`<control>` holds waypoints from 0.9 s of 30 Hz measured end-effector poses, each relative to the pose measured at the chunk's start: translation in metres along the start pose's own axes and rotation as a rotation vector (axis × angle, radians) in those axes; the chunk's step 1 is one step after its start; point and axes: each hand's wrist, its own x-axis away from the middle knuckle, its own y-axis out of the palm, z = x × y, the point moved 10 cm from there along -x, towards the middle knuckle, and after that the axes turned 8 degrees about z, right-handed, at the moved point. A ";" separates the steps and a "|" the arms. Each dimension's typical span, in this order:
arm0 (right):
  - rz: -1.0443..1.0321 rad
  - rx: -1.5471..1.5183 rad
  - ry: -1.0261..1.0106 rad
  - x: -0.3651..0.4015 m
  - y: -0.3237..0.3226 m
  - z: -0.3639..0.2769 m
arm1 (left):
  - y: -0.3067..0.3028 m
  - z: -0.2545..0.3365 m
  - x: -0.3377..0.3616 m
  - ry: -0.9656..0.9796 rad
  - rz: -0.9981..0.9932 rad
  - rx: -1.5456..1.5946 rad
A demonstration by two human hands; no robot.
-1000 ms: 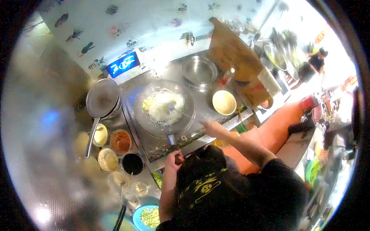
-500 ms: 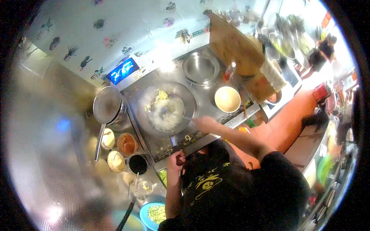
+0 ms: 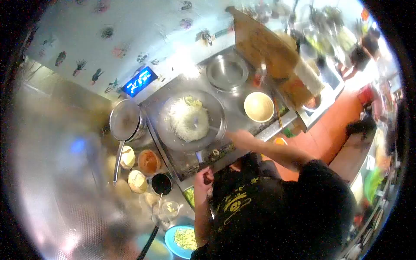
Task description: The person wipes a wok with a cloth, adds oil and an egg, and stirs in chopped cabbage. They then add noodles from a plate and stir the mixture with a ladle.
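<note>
On the stove sits a large metal wok [image 3: 167,138] with white, thin noodles [image 3: 186,130] in it. Some pale yellow pieces [image 3: 192,101] lie at the noodles' far edge. My left hand [image 3: 204,177] is closed around the wok handle [image 3: 200,156], close to my body. To the right of the wok, my right hand [image 3: 239,139], blurred, grips a thin metal-handled cooking utensil [image 3: 212,128]. The utensil reaches into the noodles, where its head is mostly hidden.
Right of the wok are a steel basin [image 3: 226,72], a cream bowl [image 3: 259,107] and a tall brown board [image 3: 262,47]. To the left stand a saucepan [image 3: 124,119], sauce containers [image 3: 149,161] and a blue plate [image 3: 173,247] of shredded food. A blue-lit display [image 3: 139,81] sits behind.
The noodles, blurred in motion before, now sit rounder and more gathered in the wok. My right hand has shifted slightly right and down. The whole view has drifted a little.
</note>
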 end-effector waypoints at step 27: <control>-0.109 -0.010 0.208 -0.037 0.001 0.003 | 0.000 -0.005 -0.012 -0.034 0.053 -0.085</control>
